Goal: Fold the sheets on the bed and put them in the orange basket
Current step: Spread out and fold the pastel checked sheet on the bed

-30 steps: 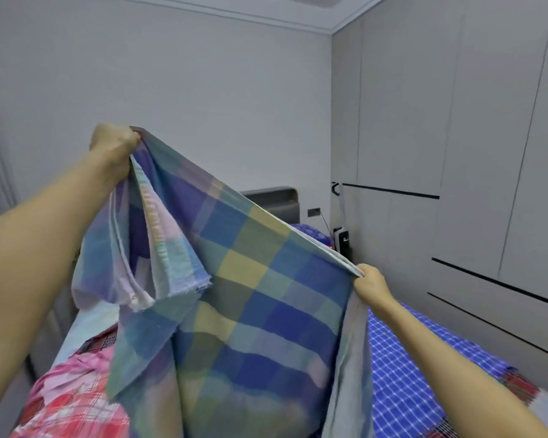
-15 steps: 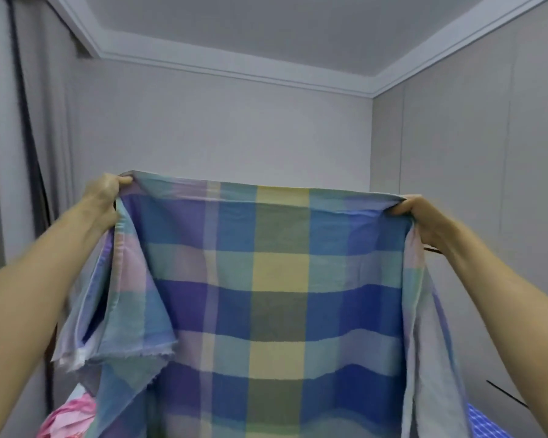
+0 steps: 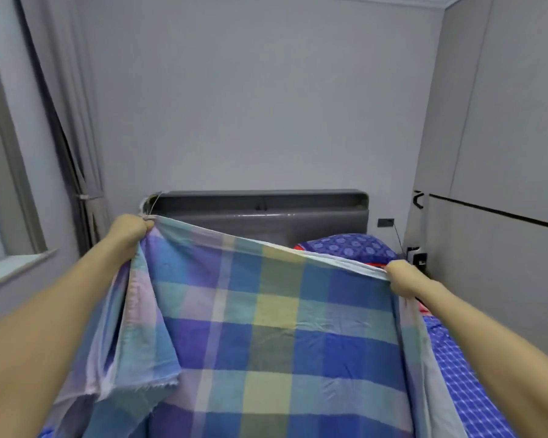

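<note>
A checked sheet (image 3: pixel 266 336) in blue, green, yellow and pink stretches out in front of me over the bed. My left hand (image 3: pixel 130 229) grips its top left corner, where extra layers hang down in a fold. My right hand (image 3: pixel 404 278) grips the top right corner, lower than the left. The sheet's upper edge runs taut between both hands. The orange basket is not in view.
The bed carries a blue checked sheet (image 3: pixel 469 384) along the right side and a blue patterned pillow (image 3: pixel 348 248) by the dark grey headboard (image 3: pixel 260 213). Grey wardrobe doors (image 3: pixel 500 216) line the right wall. Curtains (image 3: pixel 76 153) and a window sill (image 3: pixel 13 270) are on the left.
Both hands have come down with the sheet from the raised, spread position. The sheet now slopes over the bed, and the headboard and pillow show above its edge.
</note>
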Motion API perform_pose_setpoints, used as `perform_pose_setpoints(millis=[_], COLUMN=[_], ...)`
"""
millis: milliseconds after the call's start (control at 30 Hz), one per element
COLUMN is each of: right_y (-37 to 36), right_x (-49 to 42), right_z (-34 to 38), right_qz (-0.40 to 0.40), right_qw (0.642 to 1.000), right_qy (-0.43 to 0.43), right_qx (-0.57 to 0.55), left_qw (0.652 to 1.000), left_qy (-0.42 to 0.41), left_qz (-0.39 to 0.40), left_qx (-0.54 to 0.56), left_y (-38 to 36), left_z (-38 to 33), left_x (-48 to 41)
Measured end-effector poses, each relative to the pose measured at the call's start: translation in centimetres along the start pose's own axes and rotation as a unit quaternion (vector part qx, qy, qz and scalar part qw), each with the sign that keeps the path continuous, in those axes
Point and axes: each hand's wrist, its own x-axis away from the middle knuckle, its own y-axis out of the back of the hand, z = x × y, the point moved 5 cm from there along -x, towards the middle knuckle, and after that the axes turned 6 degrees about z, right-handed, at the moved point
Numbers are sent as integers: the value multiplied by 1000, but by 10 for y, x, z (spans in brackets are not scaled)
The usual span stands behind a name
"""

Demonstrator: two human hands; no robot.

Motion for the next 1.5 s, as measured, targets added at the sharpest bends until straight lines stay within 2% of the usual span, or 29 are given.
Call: perform_pose_setpoints(millis=[67,100,133,200,267,300,367,400,433,500,533,567,633,667,700,733,833,900,967,1000,1067,1133,1167,1300,1400,1500], right_y=[8,31,71,170,267,304,352,363,369,362,349,334,296,271,248,229,154,106,46,11,-68,-156,-185,-310,-381,-417], right_x=[-37,-53,-70,-85,-81,-75,-63,-58,-58,-56,-55,-55,-56,-53,-49,-44,-6,24,50,61,86,117,129,211,270,312], right_z=[15,17,18,8,-12,-19,-30,-35,-43,-57,-63,-68,-77,-80,-82,-84,-81,-79,-79,-80,-81,-78,-74,-54,-52,-55], right_qz=[-10,-45,-117,-310,-480,-535,-592,-602,-604,-596,-586,-574,-533,-503,-477,-454,-341,-289,-229,-185,-71,69,99,260,322,361], right_qw=[999,998,992,947,864,829,788,778,775,780,789,799,832,855,872,886,933,940,947,957,979,978,976,935,903,874], right_qy=[-29,-42,-43,-28,-43,-55,-71,-77,-87,-102,-102,-98,-76,-53,-28,1,92,161,216,216,190,192,183,204,236,253], right_qx=[29,20,-1,-78,-146,-152,-154,-160,-165,-162,-156,-150,-130,-116,-105,-97,-71,-76,-66,-58,-18,39,61,130,160,207], left_qw=[987,977,972,967,933,916,901,893,883,833,835,853,905,914,899,904,936,942,940,923,888,829,802,685,622,555], left_qy=[-32,-65,-103,-191,-284,-315,-339,-351,-363,-412,-450,-451,-393,-383,-408,-404,-335,-290,-207,-171,-93,-38,-27,66,122,139], left_qz=[-3,-16,-41,-114,-214,-244,-272,-281,-291,-330,-301,-261,-158,-118,-123,-105,16,104,225,296,391,486,514,618,662,705], left_qx=[-158,-201,-208,-124,-60,-37,15,32,67,169,95,19,-33,-62,-97,-96,-106,-131,-153,-177,-221,-273,-304,-380,-400,-418], left_y=[-15,-13,-6,28,73,92,132,167,196,217,210,184,106,90,88,88,88,89,84,77,55,26,14,-11,-12,-7], left_z=[-13,-31,-61,-133,-207,-239,-286,-293,-299,-286,-278,-269,-268,-244,-229,-213,-140,-97,-46,-18,38,100,120,232,313,368], left_x=[-8,-19,-34,-66,-87,-93,-121,-166,-196,-216,-197,-162,-58,-34,-25,-19,21,61,102,124,166,217,233,324,394,464])
